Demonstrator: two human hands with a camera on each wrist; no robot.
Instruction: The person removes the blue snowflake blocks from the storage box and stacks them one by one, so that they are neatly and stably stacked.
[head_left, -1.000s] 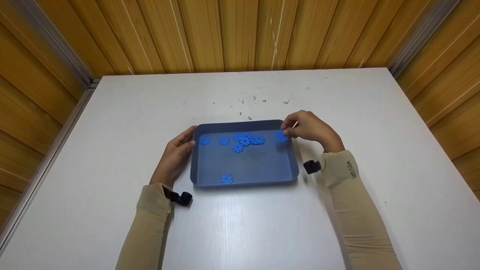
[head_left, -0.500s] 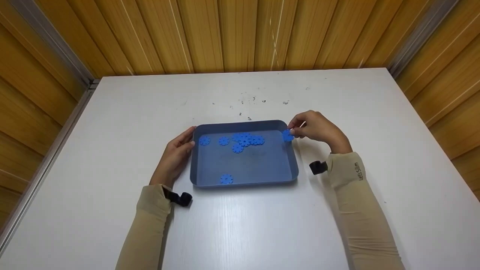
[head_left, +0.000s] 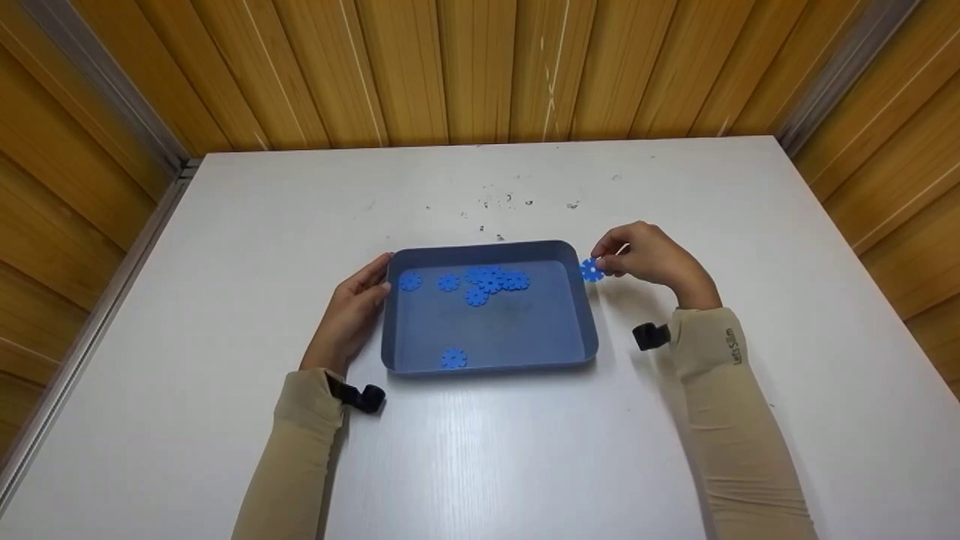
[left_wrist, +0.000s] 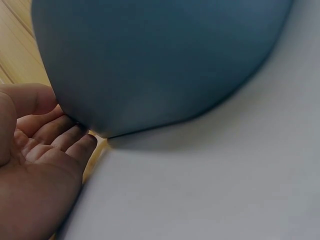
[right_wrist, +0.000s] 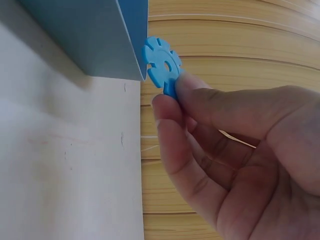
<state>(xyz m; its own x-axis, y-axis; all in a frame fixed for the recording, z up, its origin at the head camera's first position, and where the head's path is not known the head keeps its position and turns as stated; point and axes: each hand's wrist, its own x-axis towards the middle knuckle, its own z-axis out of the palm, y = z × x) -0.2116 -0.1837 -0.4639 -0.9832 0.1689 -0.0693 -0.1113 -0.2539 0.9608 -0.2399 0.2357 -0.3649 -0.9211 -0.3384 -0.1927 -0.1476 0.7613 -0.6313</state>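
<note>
In the head view my right hand [head_left: 651, 259] pinches a blue notched plastic building disc [head_left: 592, 270] just outside the tray's right wall. The right wrist view has this disc [right_wrist: 162, 65] between thumb and fingertips, its small centre hole showing, close to the tray's corner. My left hand [head_left: 349, 309] rests its fingers and thumb against the left side of the blue-grey tray [head_left: 525, 330]. Inside the tray several like discs overlap in a cluster [head_left: 490, 280] near the back. Single discs lie at back left [head_left: 410, 281], beside it [head_left: 448, 283], and at the front wall [head_left: 454, 358].
The tray stands on a white table [head_left: 480, 450] with dark scuff marks behind it. Yellow wood-slat walls [head_left: 480, 75] rise along the back and sides. Each wrist carries a small black camera, such as the right one [head_left: 650, 337].
My right hand has moved to the right, carrying its disc from over the tray's back right corner to outside the right wall. My left hand and the tray have stayed still.
</note>
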